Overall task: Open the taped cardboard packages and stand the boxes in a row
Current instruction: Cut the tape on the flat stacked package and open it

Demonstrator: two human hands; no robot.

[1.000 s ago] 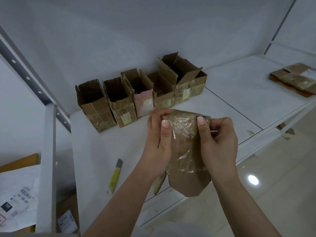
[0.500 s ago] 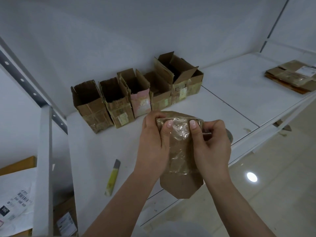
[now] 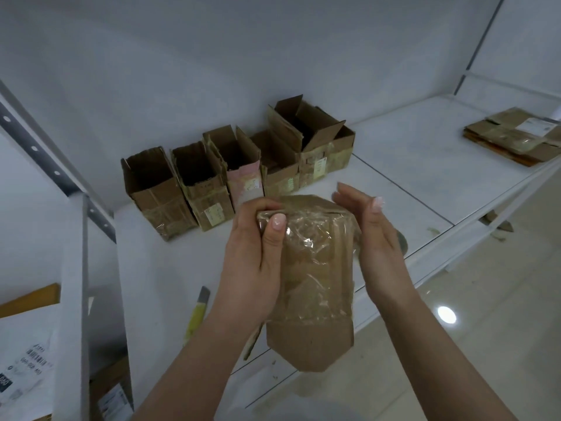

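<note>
Package (image 3: 315, 268) between both hands' fingers (image 3: 273, 229).

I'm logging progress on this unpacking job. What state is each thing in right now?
Taped package: still wrapped in tape, held above the shelf edge.
Left hand: grips the package's top corner.
Right hand: open beside the package, fingers straight.
Opened boxes: five, flaps up, standing in a row.
Yellow cutter: lying on the shelf, untouched.
Flattened cardboard stack: lying flat, far right.

yellow utility knife (image 3: 196, 317), white shelf (image 3: 409, 165)
</note>
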